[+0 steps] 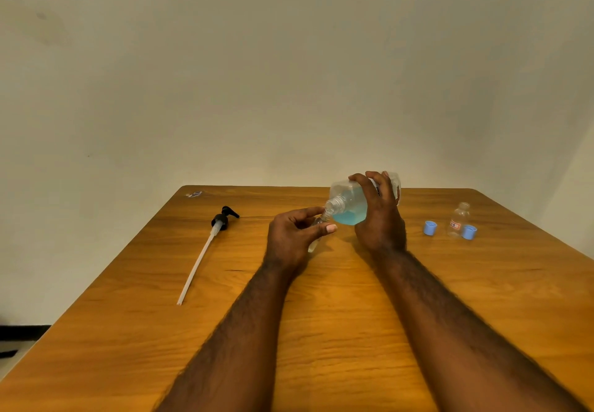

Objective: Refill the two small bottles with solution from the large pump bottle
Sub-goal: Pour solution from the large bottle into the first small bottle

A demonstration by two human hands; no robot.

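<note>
Pour step, first of two. Your right hand [381, 218] grips the large bottle [348, 205] from above, fingers curled over its body and slightly spread. The bottle is tipped mouth-down to its left, pump off, blue liquid pooled toward the neck.

Your left hand [295, 234] is just left of the large bottle's mouth. Thumb and fingers pinch the small bottle [313, 245], whose neck sits right under that mouth, touching or nearly so. I can't tell whether liquid is running yet.

The second small bottle [459, 220] stands uncapped, well to the right of the large bottle. A blue cap [430, 228] lies between them, and a second blue cap [469, 232] is just beside that bottle. The pump [221, 220] with its long tube lies on the table [321, 331], well to the left of the large bottle.

To do it well:
- Hold the small neck snug under the big mouth. The big opening looks wider, so spill is likely.
- Tilt slowly and aim for a thin stream, no gulping.
- Hold the small bottle close to upright and pinch it firmly, since the clear plastic probably gets slick when wet.
- Watch the level and stop short of the neck.
- Bring the large bottle back upright before you move off to the second small bottle.
</note>
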